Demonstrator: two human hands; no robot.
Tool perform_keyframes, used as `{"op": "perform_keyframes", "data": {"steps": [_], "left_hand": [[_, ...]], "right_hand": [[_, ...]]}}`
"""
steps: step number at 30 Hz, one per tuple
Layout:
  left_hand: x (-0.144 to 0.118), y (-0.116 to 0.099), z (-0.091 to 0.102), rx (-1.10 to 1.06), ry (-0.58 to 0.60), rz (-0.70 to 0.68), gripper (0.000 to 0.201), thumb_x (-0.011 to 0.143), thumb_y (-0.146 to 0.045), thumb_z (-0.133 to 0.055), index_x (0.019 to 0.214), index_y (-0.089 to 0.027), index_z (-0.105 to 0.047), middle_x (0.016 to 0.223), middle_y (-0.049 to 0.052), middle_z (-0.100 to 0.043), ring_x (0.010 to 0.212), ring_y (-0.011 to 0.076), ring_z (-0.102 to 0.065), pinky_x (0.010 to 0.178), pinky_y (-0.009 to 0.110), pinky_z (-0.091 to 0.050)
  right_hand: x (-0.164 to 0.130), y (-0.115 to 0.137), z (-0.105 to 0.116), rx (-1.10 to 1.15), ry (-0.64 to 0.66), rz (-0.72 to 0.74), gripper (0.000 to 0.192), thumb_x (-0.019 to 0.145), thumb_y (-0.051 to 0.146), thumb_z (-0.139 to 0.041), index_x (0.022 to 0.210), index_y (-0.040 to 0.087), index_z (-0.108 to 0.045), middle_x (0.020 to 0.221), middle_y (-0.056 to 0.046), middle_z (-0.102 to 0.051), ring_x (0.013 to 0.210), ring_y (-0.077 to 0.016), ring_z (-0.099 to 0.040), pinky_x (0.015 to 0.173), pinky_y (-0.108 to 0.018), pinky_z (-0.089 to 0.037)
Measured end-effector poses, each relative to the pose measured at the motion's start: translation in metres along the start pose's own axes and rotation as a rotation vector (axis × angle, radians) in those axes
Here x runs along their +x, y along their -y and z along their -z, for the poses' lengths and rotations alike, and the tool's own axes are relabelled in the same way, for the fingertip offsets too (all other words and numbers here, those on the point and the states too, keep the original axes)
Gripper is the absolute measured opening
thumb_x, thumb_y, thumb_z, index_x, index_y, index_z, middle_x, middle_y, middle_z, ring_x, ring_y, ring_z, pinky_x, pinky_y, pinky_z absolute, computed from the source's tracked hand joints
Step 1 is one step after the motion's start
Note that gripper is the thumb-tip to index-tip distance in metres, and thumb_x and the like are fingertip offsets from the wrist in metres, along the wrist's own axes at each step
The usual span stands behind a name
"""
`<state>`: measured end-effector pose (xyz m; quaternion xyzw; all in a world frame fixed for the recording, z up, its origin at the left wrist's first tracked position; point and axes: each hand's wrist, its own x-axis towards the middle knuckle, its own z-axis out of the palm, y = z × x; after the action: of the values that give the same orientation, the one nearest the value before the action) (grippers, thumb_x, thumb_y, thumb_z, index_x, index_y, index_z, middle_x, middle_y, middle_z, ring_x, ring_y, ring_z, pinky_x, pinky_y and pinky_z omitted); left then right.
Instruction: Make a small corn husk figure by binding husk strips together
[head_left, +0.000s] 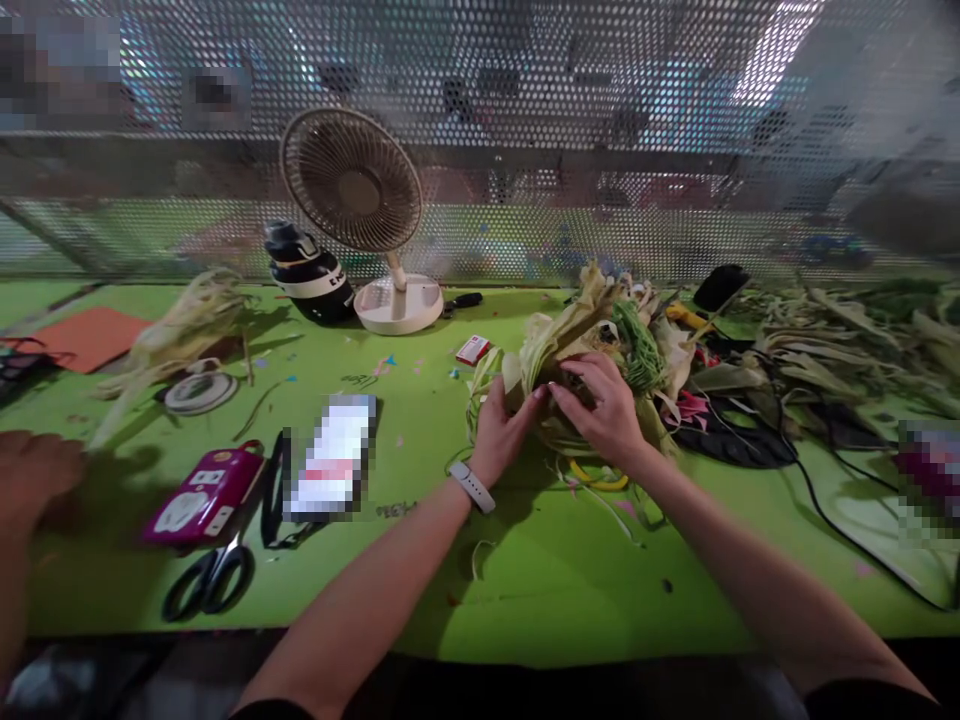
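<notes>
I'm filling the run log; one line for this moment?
left hand: touching corn-husk bundle; right hand: touching same bundle; scissors: on green table

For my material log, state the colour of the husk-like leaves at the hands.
The husk-like leaves are pale yellow-green, shown in the head view.

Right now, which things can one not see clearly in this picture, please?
In the head view:
- exact contact of left hand and right hand with the husks: hidden by fingers
- phone screen: pixelated
- another person's hand: cut off by the left edge
- whatever is behind the perforated panel: veiled, blurred
</notes>
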<state>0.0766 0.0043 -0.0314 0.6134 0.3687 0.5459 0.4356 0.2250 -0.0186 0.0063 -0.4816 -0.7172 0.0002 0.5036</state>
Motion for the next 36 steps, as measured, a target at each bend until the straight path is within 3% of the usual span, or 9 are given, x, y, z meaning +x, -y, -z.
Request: {"op": "perform_keyframes", "data": {"steps": [5,10,14,18,23,27,29,33,36], "left_hand": [[-0.004,0.005,0.000,0.147,0.015,-0.015,0.037,0.077,-0.042,-0.065,0.104,-0.018,-0.058,0.101,0.008,-0.066,0.091,0.0203,-0.061,0.084,0.035,-0.048],[-0.007,0.000,-0.004,-0.079,0.050,0.048,0.035,0.082,-0.038,-0.059,0.112,-0.020,-0.058,0.110,0.008,-0.065,0.100,0.0205,-0.060,0.092,0.033,-0.044],[-0.012,-0.003,-0.009,-0.124,-0.059,0.024,0.031,0.087,-0.036,-0.051,0.113,-0.022,-0.058,0.116,0.008,-0.062,0.109,0.0203,-0.056,0.099,0.032,-0.039],[-0.012,-0.002,-0.009,-0.114,-0.088,0.097,0.024,0.088,-0.034,-0.046,0.103,-0.021,-0.059,0.105,0.008,-0.064,0.102,0.0214,-0.057,0.095,0.034,-0.041],[-0.006,-0.010,0.000,0.057,-0.135,0.152,0.024,0.073,-0.024,-0.061,0.096,-0.018,-0.055,0.090,0.005,-0.062,0.083,0.0190,-0.057,0.081,0.032,-0.046],[-0.004,-0.012,0.002,-0.020,-0.196,0.050,0.031,0.076,-0.033,-0.061,0.103,-0.018,-0.057,0.105,0.007,-0.063,0.099,0.0205,-0.056,0.093,0.033,-0.042],[-0.001,-0.008,0.000,-0.201,-0.190,0.166,0.032,0.078,-0.042,-0.059,0.100,-0.019,-0.061,0.107,0.007,-0.065,0.105,0.0225,-0.056,0.096,0.035,-0.042],[0.007,0.004,-0.003,-0.641,-0.225,0.578,0.058,0.080,-0.066,-0.043,0.108,-0.019,-0.063,0.108,0.010,-0.069,0.103,0.0265,-0.062,0.089,0.041,-0.049],[0.009,0.005,-0.001,-0.750,-0.194,0.606,0.070,0.078,-0.074,-0.035,0.113,-0.021,-0.062,0.111,0.010,-0.068,0.106,0.0284,-0.062,0.089,0.042,-0.051]], "right_hand": [[-0.003,-0.002,-0.004,-0.057,0.011,-0.040,0.006,0.080,0.024,-0.057,0.076,0.021,-0.058,0.083,-0.006,-0.060,0.085,-0.0212,-0.055,0.077,-0.036,-0.046],[-0.006,0.000,-0.007,-0.071,0.046,-0.013,0.008,0.081,0.022,-0.054,0.073,0.022,-0.053,0.075,-0.003,-0.058,0.078,-0.0205,-0.053,0.073,-0.035,-0.044],[-0.006,0.008,-0.004,-0.034,-0.012,-0.020,0.009,0.081,0.022,-0.054,0.072,0.023,-0.051,0.076,-0.003,-0.057,0.080,-0.0206,-0.052,0.074,-0.035,-0.043],[-0.009,0.009,-0.005,-0.005,-0.066,-0.047,0.013,0.080,0.022,-0.055,0.070,0.023,-0.048,0.073,-0.001,-0.052,0.074,-0.0189,-0.051,0.068,-0.032,-0.042],[-0.016,0.008,-0.010,-0.095,0.020,0.164,0.016,0.080,0.019,-0.054,0.070,0.023,-0.043,0.072,-0.002,-0.049,0.073,-0.0190,-0.047,0.066,-0.032,-0.041],[-0.021,0.011,-0.015,-0.111,0.093,0.280,0.016,0.078,0.015,-0.053,0.070,0.023,-0.042,0.074,-0.003,-0.049,0.074,-0.0194,-0.046,0.066,-0.033,-0.041],[-0.022,0.012,-0.016,-0.085,0.104,0.277,0.016,0.077,0.014,-0.053,0.069,0.023,-0.042,0.073,-0.002,-0.048,0.072,-0.0190,-0.046,0.065,-0.032,-0.040],[-0.020,0.010,-0.013,-0.013,0.037,0.193,0.019,0.075,0.014,-0.054,0.066,0.023,-0.039,0.068,-0.001,-0.044,0.067,-0.0175,-0.043,0.060,-0.031,-0.038],[-0.019,0.009,-0.009,0.038,0.002,0.136,0.020,0.075,0.016,-0.054,0.065,0.023,-0.038,0.067,0.000,-0.042,0.065,-0.0170,-0.042,0.058,-0.031,-0.037]]}}
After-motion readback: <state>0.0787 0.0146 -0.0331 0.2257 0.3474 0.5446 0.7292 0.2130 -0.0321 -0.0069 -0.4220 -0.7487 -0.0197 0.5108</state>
